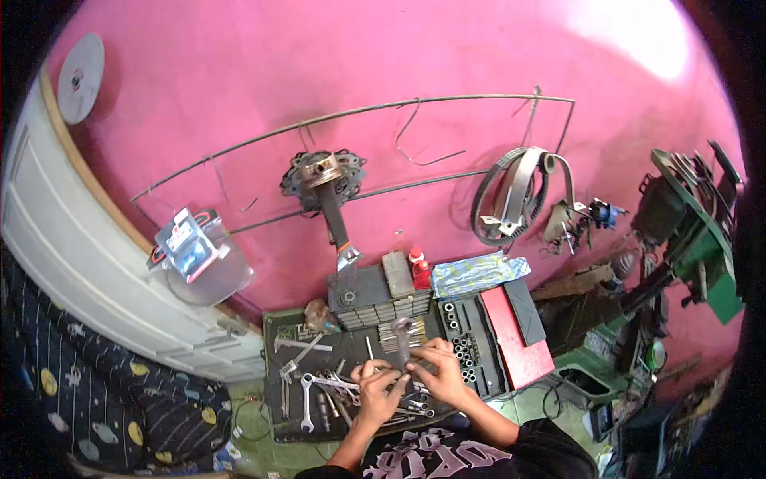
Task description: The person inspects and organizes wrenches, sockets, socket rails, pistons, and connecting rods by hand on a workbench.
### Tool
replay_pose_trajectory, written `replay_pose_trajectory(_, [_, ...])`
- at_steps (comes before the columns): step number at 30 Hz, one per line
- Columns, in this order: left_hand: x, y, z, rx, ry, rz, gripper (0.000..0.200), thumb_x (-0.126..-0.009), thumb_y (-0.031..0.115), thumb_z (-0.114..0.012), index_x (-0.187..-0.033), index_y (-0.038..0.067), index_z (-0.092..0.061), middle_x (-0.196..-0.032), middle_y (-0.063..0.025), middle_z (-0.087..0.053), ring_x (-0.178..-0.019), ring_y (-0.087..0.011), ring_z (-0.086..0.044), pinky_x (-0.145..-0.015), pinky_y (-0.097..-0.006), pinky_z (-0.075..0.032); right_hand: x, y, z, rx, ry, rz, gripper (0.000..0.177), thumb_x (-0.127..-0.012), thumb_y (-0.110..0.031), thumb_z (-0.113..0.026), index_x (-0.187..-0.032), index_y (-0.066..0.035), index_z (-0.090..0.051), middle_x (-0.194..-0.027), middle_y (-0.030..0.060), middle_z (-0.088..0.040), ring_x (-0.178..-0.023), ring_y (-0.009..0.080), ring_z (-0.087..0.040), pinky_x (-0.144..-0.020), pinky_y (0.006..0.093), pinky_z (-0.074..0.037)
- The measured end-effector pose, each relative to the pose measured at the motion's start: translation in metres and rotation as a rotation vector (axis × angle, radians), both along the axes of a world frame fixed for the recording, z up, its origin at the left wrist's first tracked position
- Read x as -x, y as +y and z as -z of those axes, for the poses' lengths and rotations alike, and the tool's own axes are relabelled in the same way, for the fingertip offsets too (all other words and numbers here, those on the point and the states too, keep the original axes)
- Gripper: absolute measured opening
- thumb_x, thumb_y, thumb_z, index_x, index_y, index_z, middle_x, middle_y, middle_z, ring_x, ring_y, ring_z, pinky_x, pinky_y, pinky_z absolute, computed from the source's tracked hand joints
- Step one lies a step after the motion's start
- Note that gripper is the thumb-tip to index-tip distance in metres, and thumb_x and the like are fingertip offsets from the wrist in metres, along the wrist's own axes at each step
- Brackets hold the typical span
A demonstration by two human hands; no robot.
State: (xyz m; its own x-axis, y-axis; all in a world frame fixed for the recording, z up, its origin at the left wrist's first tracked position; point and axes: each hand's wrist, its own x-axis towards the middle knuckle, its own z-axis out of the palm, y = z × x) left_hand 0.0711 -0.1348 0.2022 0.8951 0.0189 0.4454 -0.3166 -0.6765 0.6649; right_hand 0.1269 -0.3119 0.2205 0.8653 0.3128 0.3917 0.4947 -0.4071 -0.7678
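Observation:
Both my hands are over the dark work mat, near its front edge. My left hand point(378, 391) and my right hand point(440, 374) are closed with fingertips pinched at the lower end of a grey metal tool with a round head point(403, 345). It stands upright between them, head away from me; its exact kind cannot be made out. Left of my left hand lie a large open-end wrench point(306, 403) and a caliper point(303, 345). Several smaller wrenches point(415, 405) lie beneath my hands. To the right is a socket set case point(464, 351) with its sockets in rows.
At the back stands a grey drawer box point(363, 291) with a red bottle point(420, 275) on it. A red case lid point(515, 339) lies at the right. Belts point(511, 195) and an adjustable wrench point(348, 257) hang on the pink wall. A green machine point(694, 263) stands far right.

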Motion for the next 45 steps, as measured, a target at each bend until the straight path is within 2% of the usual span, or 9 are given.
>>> replay_pose_trajectory(5, [-0.037,-0.016,-0.021,0.067,-0.120,0.151,0.015,-0.084,0.021,-0.082,-0.088,0.006,-0.078,-0.086,-0.0057,-0.075,-0.100,-0.0236,-0.067,-0.100,-0.0437,-0.035,-0.003,-0.015,-0.032,-0.024,-0.081,0.217,0.042,-0.081,-0.010,-0.084,-0.122,-0.007,-0.075,-0.093,0.0080,-0.071,-0.096,0.0255,-0.062,-0.089,0.0389,-0.042])
replay_pose_trajectory(12, [-0.073,-0.055,-0.074,0.089,-0.175,0.178,0.017,-0.083,0.020,-0.082,-0.089,0.004,-0.080,-0.088,-0.0086,-0.077,-0.101,-0.0255,-0.068,-0.100,-0.0443,-0.035,-0.034,-0.048,-0.068,-0.139,-0.228,0.256,0.054,-0.078,-0.003,-0.083,-0.130,-0.005,-0.069,-0.095,0.0056,-0.076,-0.095,0.0238,-0.064,-0.091,0.0381,-0.043])
replay_pose_trajectory(20, [-0.131,-0.106,-0.132,0.038,-0.254,0.064,0.014,-0.084,0.020,-0.080,-0.084,0.006,-0.077,-0.082,-0.0057,-0.074,-0.097,-0.0232,-0.067,-0.098,-0.0421,-0.033,-0.110,-0.085,-0.119,-0.288,-0.252,0.137,0.049,-0.078,0.000,-0.081,-0.126,-0.003,-0.072,-0.095,0.0084,-0.077,-0.096,0.0252,-0.063,-0.092,0.0386,-0.046])
replay_pose_trajectory(22, [-0.149,-0.120,-0.142,0.033,-0.259,0.024,0.013,-0.083,0.019,-0.081,-0.084,0.007,-0.077,-0.082,-0.0052,-0.074,-0.097,-0.0230,-0.066,-0.097,-0.0415,-0.033,-0.131,-0.094,-0.130,-0.349,-0.250,0.098,0.043,-0.080,0.005,-0.078,-0.123,0.001,-0.072,-0.098,0.0114,-0.071,-0.094,0.0232,-0.063,-0.089,0.0341,-0.049])
replay_pose_trajectory(26, [-0.177,-0.137,-0.159,0.020,-0.257,-0.052,0.013,-0.081,0.018,-0.082,-0.083,0.007,-0.076,-0.082,-0.0061,-0.074,-0.097,-0.0234,-0.067,-0.097,-0.0417,-0.034,-0.166,-0.103,-0.152,-0.370,-0.261,0.054,0.040,-0.080,0.005,-0.077,-0.120,0.002,-0.073,-0.098,0.0118,-0.069,-0.093,0.0235,-0.064,-0.087,0.0341,-0.049])
replay_pose_trajectory(27, [-0.182,-0.140,-0.163,0.038,-0.258,-0.062,0.013,-0.081,0.018,-0.082,-0.083,0.006,-0.076,-0.082,-0.0064,-0.074,-0.097,-0.0236,-0.067,-0.097,-0.0417,-0.034,-0.170,-0.103,-0.157,-0.405,-0.230,0.058,0.040,-0.080,0.002,-0.079,-0.120,-0.002,-0.074,-0.092,0.0098,-0.075,-0.091,0.0258,-0.061,-0.086,0.0374,-0.050])
replay_pose_trajectory(36, [-0.205,-0.147,-0.166,0.014,-0.197,-0.135,0.012,-0.079,0.014,-0.082,-0.083,0.005,-0.075,-0.083,-0.0071,-0.074,-0.096,-0.0240,-0.067,-0.095,-0.0410,-0.035,-0.201,-0.102,-0.151,-0.418,-0.202,0.029,0.035,-0.080,0.006,-0.076,-0.114,0.002,-0.074,-0.092,0.0119,-0.075,-0.092,0.0246,-0.063,-0.084,0.0353,-0.050])
replay_pose_trajectory(42, [-0.209,-0.144,-0.156,0.043,-0.168,-0.189,0.012,-0.080,0.014,-0.080,-0.085,0.004,-0.077,-0.084,-0.0069,-0.074,-0.096,-0.0228,-0.067,-0.094,-0.0405,-0.036,-0.215,-0.092,-0.139,-0.398,-0.185,0.008,0.036,-0.081,0.003,-0.077,-0.116,-0.003,-0.075,-0.090,0.0100,-0.075,-0.086,0.0263,-0.060,-0.080,0.0371,-0.050])
replay_pose_trajectory(45, [-0.213,-0.141,-0.148,0.088,-0.174,-0.223,0.010,-0.077,0.007,-0.077,-0.084,0.000,-0.076,-0.085,-0.0098,-0.072,-0.090,-0.0251,-0.066,-0.087,-0.0383,-0.040,-0.219,-0.083,-0.135,-0.397,-0.172,0.001,0.034,-0.082,0.002,-0.077,-0.116,-0.003,-0.075,-0.091,0.0098,-0.074,-0.086,0.0265,-0.061,-0.081,0.0375,-0.050])
